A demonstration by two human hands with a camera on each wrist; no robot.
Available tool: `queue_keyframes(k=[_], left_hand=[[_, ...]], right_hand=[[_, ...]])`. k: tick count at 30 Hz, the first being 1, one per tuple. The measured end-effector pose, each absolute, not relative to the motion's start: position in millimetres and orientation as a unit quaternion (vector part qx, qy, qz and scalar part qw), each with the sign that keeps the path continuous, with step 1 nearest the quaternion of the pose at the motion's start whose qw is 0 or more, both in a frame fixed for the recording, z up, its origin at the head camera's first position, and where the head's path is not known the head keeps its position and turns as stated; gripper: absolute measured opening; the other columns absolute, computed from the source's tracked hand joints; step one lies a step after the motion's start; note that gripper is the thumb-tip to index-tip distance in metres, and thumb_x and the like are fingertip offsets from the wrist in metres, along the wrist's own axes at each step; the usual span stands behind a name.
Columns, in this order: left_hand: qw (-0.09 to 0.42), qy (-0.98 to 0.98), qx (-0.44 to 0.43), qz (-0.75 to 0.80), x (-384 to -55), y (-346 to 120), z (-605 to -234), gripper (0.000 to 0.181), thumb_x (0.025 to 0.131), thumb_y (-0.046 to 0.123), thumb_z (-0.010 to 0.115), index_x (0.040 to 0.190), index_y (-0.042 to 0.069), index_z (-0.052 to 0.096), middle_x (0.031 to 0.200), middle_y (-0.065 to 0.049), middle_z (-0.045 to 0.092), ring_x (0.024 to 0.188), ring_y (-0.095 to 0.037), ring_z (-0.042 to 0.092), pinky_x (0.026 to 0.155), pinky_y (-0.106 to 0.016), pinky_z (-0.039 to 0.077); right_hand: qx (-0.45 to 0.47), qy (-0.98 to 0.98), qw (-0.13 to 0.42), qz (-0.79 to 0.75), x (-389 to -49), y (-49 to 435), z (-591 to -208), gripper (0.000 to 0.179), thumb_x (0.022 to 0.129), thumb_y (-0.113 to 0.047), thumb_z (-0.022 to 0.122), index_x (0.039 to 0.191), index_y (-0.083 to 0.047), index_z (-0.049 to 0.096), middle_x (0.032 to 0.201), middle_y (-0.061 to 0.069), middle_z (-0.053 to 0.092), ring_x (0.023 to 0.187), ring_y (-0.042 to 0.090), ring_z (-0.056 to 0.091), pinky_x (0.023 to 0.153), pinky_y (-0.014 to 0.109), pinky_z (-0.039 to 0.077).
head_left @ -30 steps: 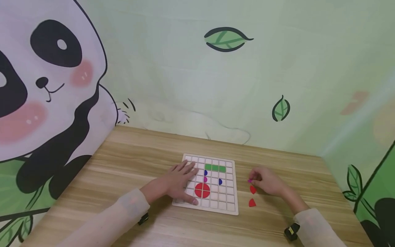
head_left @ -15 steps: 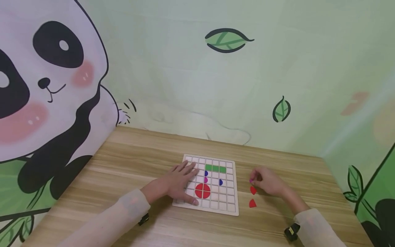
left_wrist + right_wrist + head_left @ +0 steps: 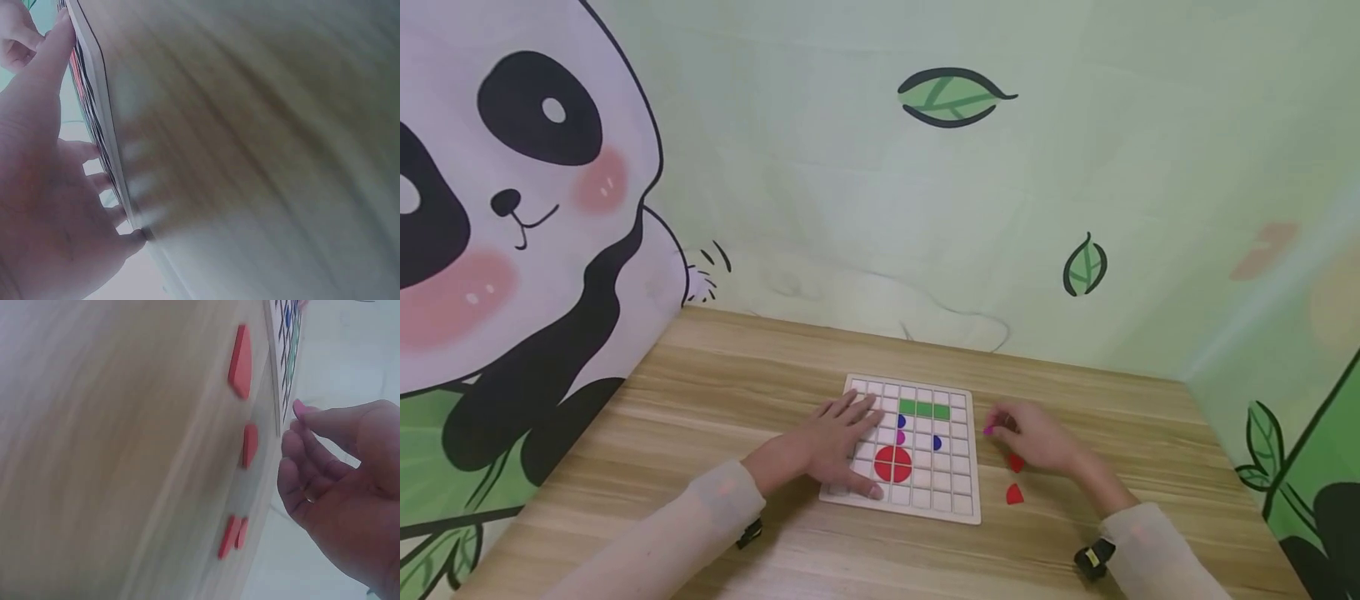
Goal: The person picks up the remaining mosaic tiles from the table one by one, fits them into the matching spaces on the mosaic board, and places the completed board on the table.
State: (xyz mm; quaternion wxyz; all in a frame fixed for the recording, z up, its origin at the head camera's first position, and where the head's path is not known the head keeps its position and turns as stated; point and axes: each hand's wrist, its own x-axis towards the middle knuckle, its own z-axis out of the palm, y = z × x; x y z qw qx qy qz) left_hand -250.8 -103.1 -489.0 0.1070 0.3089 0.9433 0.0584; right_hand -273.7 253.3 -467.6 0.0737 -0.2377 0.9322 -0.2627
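A white grid board (image 3: 917,505) lies on the wooden table, bearing a green bar (image 3: 924,409), two blue half-rounds, a small magenta piece (image 3: 900,437) and a red circle (image 3: 892,464) made of quarter pieces. My left hand (image 3: 838,442) rests spread flat over the board's left side, fingers straight, covering some squares. Just off the board's right edge, my right hand (image 3: 1033,433) pinches a small magenta piece (image 3: 299,409) between thumb and fingertips, raised above the table in the right wrist view. Below that hand lie red pieces, one at the front a red quarter piece (image 3: 1014,494).
In the right wrist view more red pieces (image 3: 229,537) lie on the table beyond the hand. The wooden table (image 3: 760,350) meets a pale green wall cloth (image 3: 820,208) at the back, printed with leaves and a panda.
My right hand has moved left toward the board, carrying the pinched magenta piece. The left hand stays in place on the board.
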Motion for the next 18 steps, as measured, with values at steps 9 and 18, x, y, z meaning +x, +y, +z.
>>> queue_keyframes(k=[9, 18], left_hand=[[0.108, 0.944, 0.307, 0.053, -250.2, -103.3, -491.7, 0.125, 0.064, 0.095, 0.049, 0.161, 0.023, 0.015, 0.167, -0.006, 0.005, 0.152, -0.036, 0.000, 0.120, -0.056, 0.012], [0.107, 0.944, 0.306, 0.056, -250.1, -102.7, -489.1, 0.125, 0.065, 0.094, 0.050, 0.161, 0.022, 0.015, 0.167, -0.006, 0.004, 0.152, -0.036, 0.000, 0.120, -0.057, 0.011]], right_hand=[[-0.209, 0.922, 0.064, -0.320, -277.6, 219.4, -472.5, 0.009, 0.092, -0.010, 0.071, 0.100, -0.011, 0.066, 0.088, -0.002, 0.064, 0.080, 0.016, 0.057, 0.069, 0.028, 0.051], [-0.191, 0.923, 0.055, -0.328, -285.6, 189.9, -477.2, 0.007, 0.093, -0.009, 0.070, 0.094, -0.015, 0.066, 0.087, -0.003, 0.064, 0.083, 0.017, 0.057, 0.074, 0.029, 0.052]])
